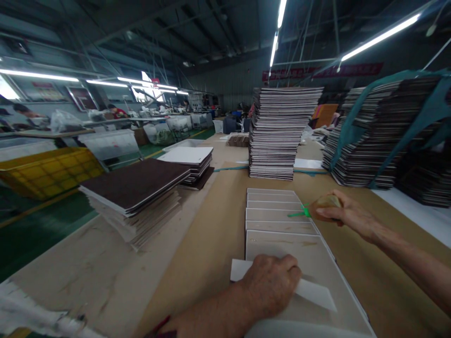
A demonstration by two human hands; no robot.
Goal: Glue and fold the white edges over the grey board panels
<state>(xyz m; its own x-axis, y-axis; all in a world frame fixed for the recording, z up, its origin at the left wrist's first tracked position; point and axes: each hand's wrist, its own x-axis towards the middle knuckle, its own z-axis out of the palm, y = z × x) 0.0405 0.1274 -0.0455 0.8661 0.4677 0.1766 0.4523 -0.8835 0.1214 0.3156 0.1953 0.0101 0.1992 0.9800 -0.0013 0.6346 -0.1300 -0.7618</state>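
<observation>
A row of overlapping pale boards runs away from me, each showing only an edge strip beyond the nearest one. My left hand is closed over a white strip lying across the nearest board; its fingertips are hidden beneath the hand. My right hand grips a soft yellowish glue bottle just right of the row. The bottle's green nozzle points left over the boards farther back. Faint brownish smears mark the nearest boards' far edges.
Straight ahead stands a tall stack of boards. Another stack, wrapped with teal straps, is at the right. Dark-topped sheets lie left on the table, with a smaller white-topped pile behind. A yellow bin stands beyond the left edge.
</observation>
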